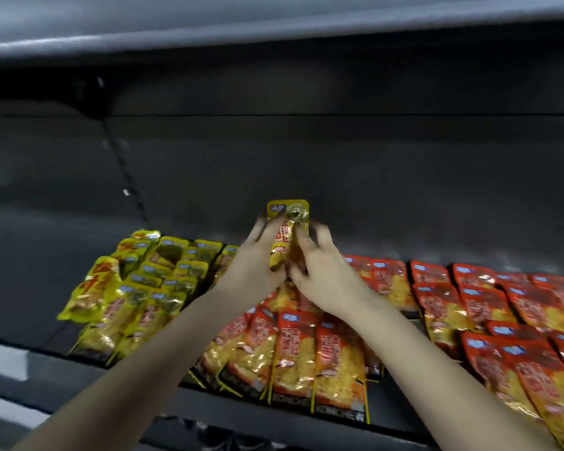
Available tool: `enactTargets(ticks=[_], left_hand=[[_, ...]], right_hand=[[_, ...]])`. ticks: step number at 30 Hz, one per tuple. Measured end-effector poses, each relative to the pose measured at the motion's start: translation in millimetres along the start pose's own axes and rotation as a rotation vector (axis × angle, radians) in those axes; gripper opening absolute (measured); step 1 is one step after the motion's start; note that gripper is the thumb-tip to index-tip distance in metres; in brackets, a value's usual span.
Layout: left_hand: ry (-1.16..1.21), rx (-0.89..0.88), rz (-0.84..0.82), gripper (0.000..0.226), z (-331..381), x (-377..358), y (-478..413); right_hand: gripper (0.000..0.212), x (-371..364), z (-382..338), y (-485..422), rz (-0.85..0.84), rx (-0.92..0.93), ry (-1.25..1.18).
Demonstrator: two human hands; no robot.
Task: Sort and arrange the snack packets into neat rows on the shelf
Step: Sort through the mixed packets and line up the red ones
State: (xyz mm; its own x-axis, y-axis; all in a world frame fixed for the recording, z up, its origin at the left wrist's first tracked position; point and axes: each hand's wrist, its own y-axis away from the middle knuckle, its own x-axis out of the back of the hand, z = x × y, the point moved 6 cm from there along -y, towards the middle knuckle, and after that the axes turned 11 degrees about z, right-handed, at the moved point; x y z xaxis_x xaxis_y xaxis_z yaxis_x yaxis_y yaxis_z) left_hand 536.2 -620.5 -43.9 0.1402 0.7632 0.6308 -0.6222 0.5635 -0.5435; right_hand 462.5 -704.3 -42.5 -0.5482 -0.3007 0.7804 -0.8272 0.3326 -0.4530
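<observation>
A yellow snack packet (288,222) stands upright above the middle of the shelf, held between both hands. My left hand (258,262) grips its left side and my right hand (319,265) grips its right side. Several yellow packets (144,281) lie in loose rows on the left of the shelf. Red packets (489,304) lie in rows on the right and red packets (306,353) fill the front middle, partly hidden under my forearms.
The dark shelf board (46,249) is bare to the left of the yellow packets. The grey back panel (339,164) rises behind the rows. The upper shelf (274,24) overhangs at the top. The front lip (274,415) runs below the packets.
</observation>
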Motion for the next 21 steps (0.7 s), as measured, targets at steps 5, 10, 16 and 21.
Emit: enactTargets(ticks=[5,10,16,21], left_hand=[[-0.104,0.061,-0.087,0.087,-50.4,35.6,13.5],[-0.261,0.075,-0.113,0.085,-98.2,73.2,17.8],[-0.274,0.098,-0.133,0.083,-132.3,99.4,25.5],[-0.289,0.091,-0.213,0.083,-144.2,107.0,34.2]], right_hand=[[0.062,-37.2,-43.1,-14.9,-0.071,0.048,-0.04],[0.06,-69.5,-78.8,-24.7,-0.128,0.08,-0.041],[0.061,-101.6,-108.6,-30.7,-0.177,0.062,-0.035],[0.06,-114.4,-117.8,-27.0,-0.19,0.031,0.001]])
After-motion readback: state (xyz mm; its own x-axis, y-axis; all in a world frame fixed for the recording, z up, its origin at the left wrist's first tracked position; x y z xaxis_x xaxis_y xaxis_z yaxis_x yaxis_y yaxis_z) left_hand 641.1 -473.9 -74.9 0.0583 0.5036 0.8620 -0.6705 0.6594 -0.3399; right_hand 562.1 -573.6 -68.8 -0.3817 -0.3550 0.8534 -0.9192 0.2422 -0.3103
